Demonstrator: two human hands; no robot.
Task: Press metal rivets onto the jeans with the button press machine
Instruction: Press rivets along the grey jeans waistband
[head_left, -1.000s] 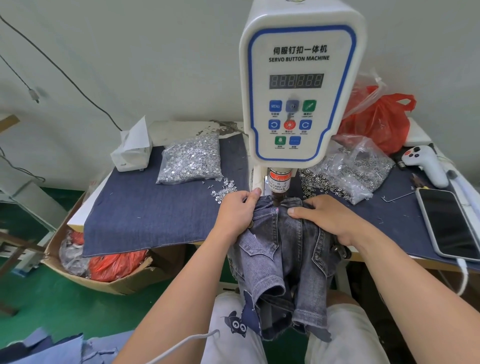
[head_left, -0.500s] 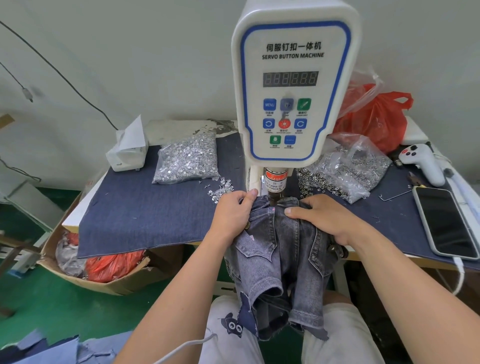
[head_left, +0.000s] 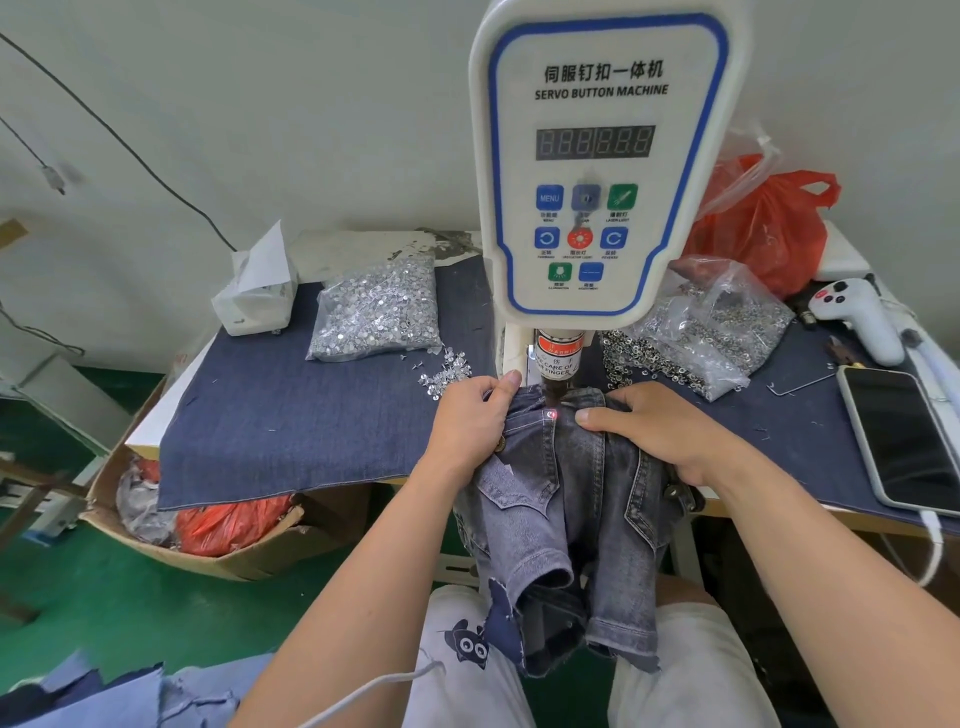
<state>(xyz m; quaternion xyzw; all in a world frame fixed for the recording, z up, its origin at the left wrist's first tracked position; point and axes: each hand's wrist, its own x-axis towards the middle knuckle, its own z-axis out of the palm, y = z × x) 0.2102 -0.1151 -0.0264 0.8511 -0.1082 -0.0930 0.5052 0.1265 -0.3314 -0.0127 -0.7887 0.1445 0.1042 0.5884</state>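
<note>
Jeans (head_left: 566, 499) sit bunched between your hands, their top edge under the press (head_left: 602, 166) punch, where a red dot glows on a rivet (head_left: 550, 414) in the denim. Your left hand (head_left: 470, 423) pinches the fabric just left of the punch, thumb on top, while your right hand (head_left: 660, 426) lies across the waistband on the other side, fingers curled over the cloth and holding it down. One brass rivet (head_left: 500, 443) already shows beside your left hand, so you look partway through; how many spots remain I cannot tell.
</note>
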